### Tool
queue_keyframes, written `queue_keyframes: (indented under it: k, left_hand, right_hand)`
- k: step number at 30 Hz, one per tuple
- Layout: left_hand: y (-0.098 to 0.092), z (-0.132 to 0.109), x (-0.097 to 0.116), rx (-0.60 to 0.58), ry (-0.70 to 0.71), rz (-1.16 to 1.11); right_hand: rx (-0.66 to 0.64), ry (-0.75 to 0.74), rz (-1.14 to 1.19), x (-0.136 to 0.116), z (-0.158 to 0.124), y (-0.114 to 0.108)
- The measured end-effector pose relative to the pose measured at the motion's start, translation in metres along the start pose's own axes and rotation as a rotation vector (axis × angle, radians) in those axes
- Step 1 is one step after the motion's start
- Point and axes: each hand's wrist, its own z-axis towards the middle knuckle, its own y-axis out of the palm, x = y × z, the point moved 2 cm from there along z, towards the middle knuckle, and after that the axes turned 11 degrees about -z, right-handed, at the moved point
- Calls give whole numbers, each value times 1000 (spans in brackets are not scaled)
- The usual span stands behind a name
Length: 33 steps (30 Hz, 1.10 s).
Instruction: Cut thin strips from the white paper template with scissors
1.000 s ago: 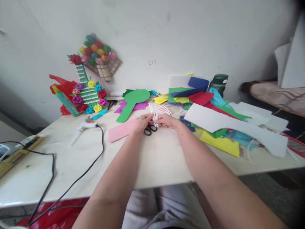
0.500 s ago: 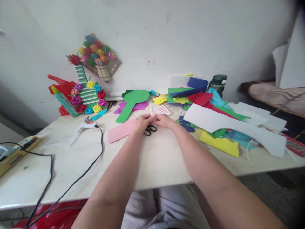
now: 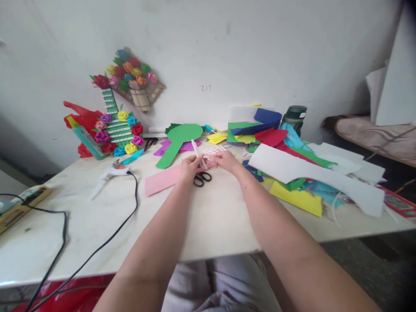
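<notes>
My left hand (image 3: pixel 191 167) is closed on a slim white paper roll (image 3: pixel 195 148) that tilts up to the left. Close on its right, my right hand (image 3: pixel 226 160) has its fingers pinched at the white strips (image 3: pixel 215 151); what exactly they hold is too small to make out. Black-handled scissors (image 3: pixel 202 178) lie just below the hands, their blades hidden. A pink paper sheet (image 3: pixel 162 179) lies left of my left hand, and a green paper guitar shape (image 3: pixel 182 136) is behind it.
A white glue gun (image 3: pixel 113 172) with a black cord lies at the left, before a decorated paper guitar (image 3: pixel 120 128). To the right are a large white cutout (image 3: pixel 286 164), yellow paper (image 3: pixel 296 198) and a dark green bottle (image 3: pixel 294 118).
My hands have moved slightly apart. The white roll, upright between them before, now leans left in my left hand. The whole view has shifted slightly.
</notes>
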Motion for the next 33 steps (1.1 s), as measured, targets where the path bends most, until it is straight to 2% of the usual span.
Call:
queue_keyframes:
  k: [2,3,5,7,12,15,19,26,33]
  left_hand:
    - [-1,0,-1,30,-19,-38]
    - [-1,0,-1,40,-24,-45]
    - [0,0,-2,42,-36,-59]
    - [0,1,-3,39,-38,-64]
    - [-3,3,-5,53,0,-46]
    - [-5,5,-7,60,9,-40]
    - [-7,6,-11,75,10,-21]
    - [-9,5,-14,75,-10,-5]
    - [-3,0,-8,98,-46,-44]
  right_hand:
    - [270,166,22,13,3,-15]
    - [361,256,32,20,4,-21]
    - [439,387,-27,30,5,-27]
    - [412,415,-151,33,5,-27]
    - [173,354,-485,24,9,-14]
    - [62,394,-572,22,14,-7]
    - [-18,414,-631,25,21,-5]
    - [-85,355,-710,26,28,-7]
    - [-16,264,-855,20,33,0]
